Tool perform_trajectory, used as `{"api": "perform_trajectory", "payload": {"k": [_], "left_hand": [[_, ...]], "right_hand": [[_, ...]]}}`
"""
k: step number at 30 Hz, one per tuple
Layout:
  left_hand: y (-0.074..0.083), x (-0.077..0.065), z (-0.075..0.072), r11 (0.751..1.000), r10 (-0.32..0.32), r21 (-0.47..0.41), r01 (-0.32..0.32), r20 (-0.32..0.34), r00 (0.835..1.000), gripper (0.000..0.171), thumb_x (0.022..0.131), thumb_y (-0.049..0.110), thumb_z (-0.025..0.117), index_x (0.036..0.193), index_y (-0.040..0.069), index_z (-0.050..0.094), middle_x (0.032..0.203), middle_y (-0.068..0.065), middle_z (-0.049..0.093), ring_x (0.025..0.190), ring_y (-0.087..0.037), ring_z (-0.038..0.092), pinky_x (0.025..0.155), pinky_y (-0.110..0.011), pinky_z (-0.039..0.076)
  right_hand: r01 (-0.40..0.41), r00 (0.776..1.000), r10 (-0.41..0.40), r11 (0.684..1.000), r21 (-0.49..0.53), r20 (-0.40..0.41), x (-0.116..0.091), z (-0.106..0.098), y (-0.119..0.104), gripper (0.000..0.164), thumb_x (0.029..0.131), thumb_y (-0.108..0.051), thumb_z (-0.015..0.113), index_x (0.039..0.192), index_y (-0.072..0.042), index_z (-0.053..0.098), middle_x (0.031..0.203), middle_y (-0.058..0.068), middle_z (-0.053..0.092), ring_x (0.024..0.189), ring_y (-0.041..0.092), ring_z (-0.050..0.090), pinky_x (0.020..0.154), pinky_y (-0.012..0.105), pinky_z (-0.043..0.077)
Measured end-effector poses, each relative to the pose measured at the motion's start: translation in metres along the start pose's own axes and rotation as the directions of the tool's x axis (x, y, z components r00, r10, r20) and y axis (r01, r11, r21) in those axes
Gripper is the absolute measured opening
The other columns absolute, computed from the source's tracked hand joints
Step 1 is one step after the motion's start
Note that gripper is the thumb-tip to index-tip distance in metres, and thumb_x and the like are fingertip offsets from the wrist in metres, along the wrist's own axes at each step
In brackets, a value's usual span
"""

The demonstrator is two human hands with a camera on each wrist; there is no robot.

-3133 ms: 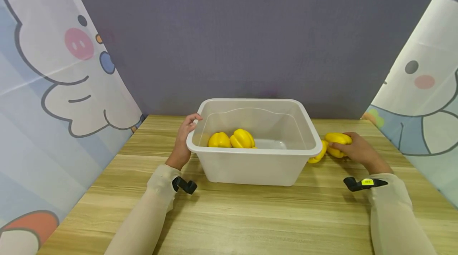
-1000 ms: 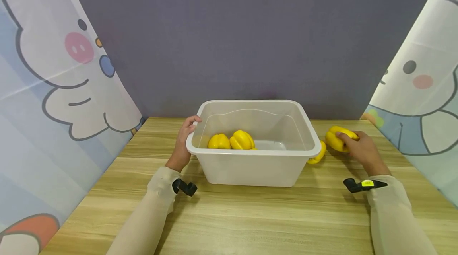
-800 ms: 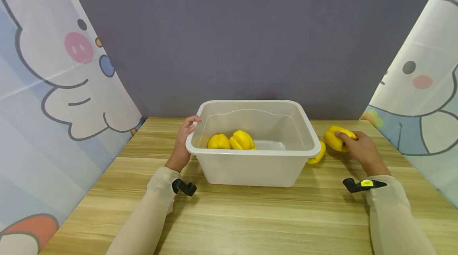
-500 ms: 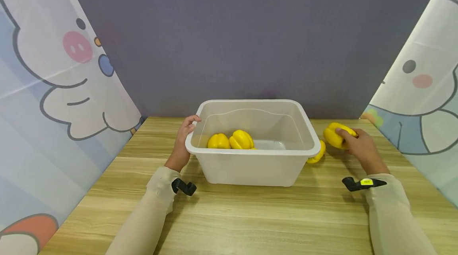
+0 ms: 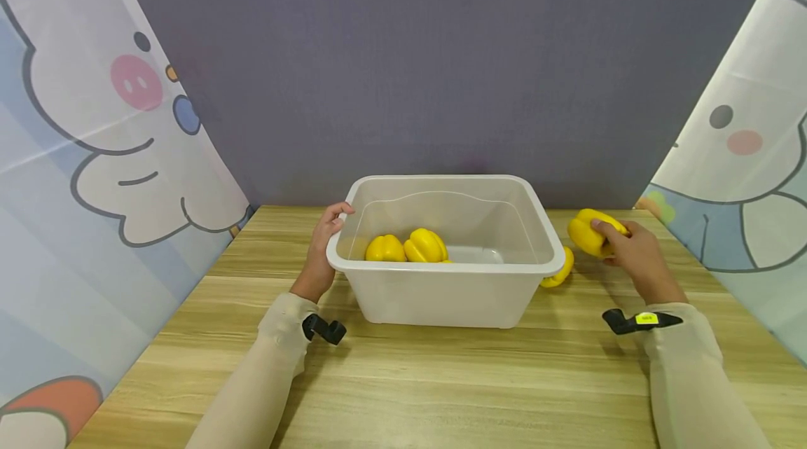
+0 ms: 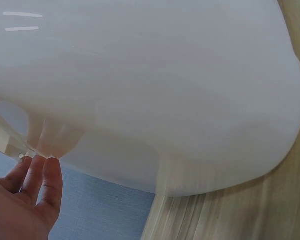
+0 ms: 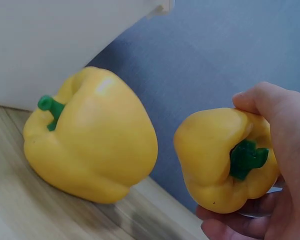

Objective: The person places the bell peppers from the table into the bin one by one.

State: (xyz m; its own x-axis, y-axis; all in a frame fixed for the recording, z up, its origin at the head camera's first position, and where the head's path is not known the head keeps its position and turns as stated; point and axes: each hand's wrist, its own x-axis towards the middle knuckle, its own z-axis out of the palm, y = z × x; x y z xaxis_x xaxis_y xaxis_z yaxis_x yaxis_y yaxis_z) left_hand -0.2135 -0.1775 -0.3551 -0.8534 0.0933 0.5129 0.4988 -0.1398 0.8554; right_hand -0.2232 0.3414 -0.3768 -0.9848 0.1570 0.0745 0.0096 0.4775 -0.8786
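Observation:
A white plastic bin (image 5: 441,297) stands upright on the table. My left hand (image 5: 323,242) grips the left end of its rim; in the left wrist view, fingertips (image 6: 52,172) meet the rim's underside. Inside the bin, toward the left, lie yellow bell peppers (image 5: 426,246), partly hidden by the front wall. To the right of the bin, my right hand (image 5: 639,256) holds another yellow bell pepper (image 5: 586,233) between thumb and fingers, its green stem (image 7: 247,159) toward the palm. A further yellow bell pepper (image 7: 97,137) lies on the table close by the bin's right end.
The wood-grain table (image 5: 441,386) extends in front of the bin and to both sides. A grey panel (image 5: 441,71) rises behind it. Cartoon-printed cloths (image 5: 126,155) flank the table left and right.
My right hand has raised its bell pepper from beside the other one on the table, and is still rising slightly. The left hand and the bin have stayed in place.

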Motion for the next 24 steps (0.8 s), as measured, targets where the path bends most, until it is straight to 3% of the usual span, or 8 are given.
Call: {"api": "perform_trajectory", "payload": {"k": [5, 11, 19, 24], "left_hand": [[0.000, 0.000, 0.000, 1.000, 0.002, 0.000, -0.002, 0.001, 1.000, 0.023, 0.099, 0.025, 0.039, 0.114, 0.014, 0.052, 0.115, -0.014, 0.050, 0.096, -0.026, 0.054, 0.080, -0.032, 0.050], [0.000, 0.000, 0.000, 1.000, -0.001, 0.016, 0.001, -0.001, 1.000, 0.025, 0.099, 0.026, 0.039, 0.116, 0.011, 0.051, 0.116, -0.016, 0.049, 0.098, -0.032, 0.053, 0.081, -0.033, 0.050], [0.001, 0.000, 0.000, 1.000, -0.004, 0.011, 0.005, -0.005, 1.000, 0.024, 0.099, 0.025, 0.039, 0.115, 0.012, 0.051, 0.115, -0.014, 0.049, 0.097, -0.031, 0.053, 0.080, -0.032, 0.050], [0.002, 0.000, 0.000, 1.000, -0.009, 0.013, 0.009, 0.000, 1.000, 0.026, 0.099, 0.026, 0.039, 0.116, 0.011, 0.051, 0.115, -0.014, 0.049, 0.098, -0.033, 0.053, 0.080, -0.033, 0.050]], "right_hand": [[0.012, 1.000, -0.012, 1.000, -0.002, 0.003, -0.002, 0.000, -0.007, 0.094, 0.096, -0.062, 0.049, 0.145, 0.015, 0.029, 0.135, 0.032, 0.040, 0.095, 0.023, 0.053, 0.068, 0.025, 0.056], [0.044, 0.999, -0.043, 0.999, -0.022, 0.028, -0.003, 0.000, -0.017, 0.092, 0.097, -0.062, 0.048, 0.145, 0.015, 0.031, 0.134, 0.030, 0.042, 0.096, 0.023, 0.052, 0.069, 0.023, 0.055], [0.078, 0.997, -0.077, 0.996, -0.031, 0.026, -0.005, 0.000, -0.028, 0.086, 0.098, -0.058, 0.050, 0.143, 0.014, 0.035, 0.133, 0.029, 0.044, 0.089, 0.015, 0.054, 0.068, 0.023, 0.055], [0.086, 0.996, -0.085, 0.995, -0.041, 0.031, -0.006, 0.000, -0.032, 0.087, 0.098, -0.059, 0.050, 0.144, 0.013, 0.035, 0.134, 0.028, 0.043, 0.091, 0.017, 0.053, 0.068, 0.022, 0.054]]}}
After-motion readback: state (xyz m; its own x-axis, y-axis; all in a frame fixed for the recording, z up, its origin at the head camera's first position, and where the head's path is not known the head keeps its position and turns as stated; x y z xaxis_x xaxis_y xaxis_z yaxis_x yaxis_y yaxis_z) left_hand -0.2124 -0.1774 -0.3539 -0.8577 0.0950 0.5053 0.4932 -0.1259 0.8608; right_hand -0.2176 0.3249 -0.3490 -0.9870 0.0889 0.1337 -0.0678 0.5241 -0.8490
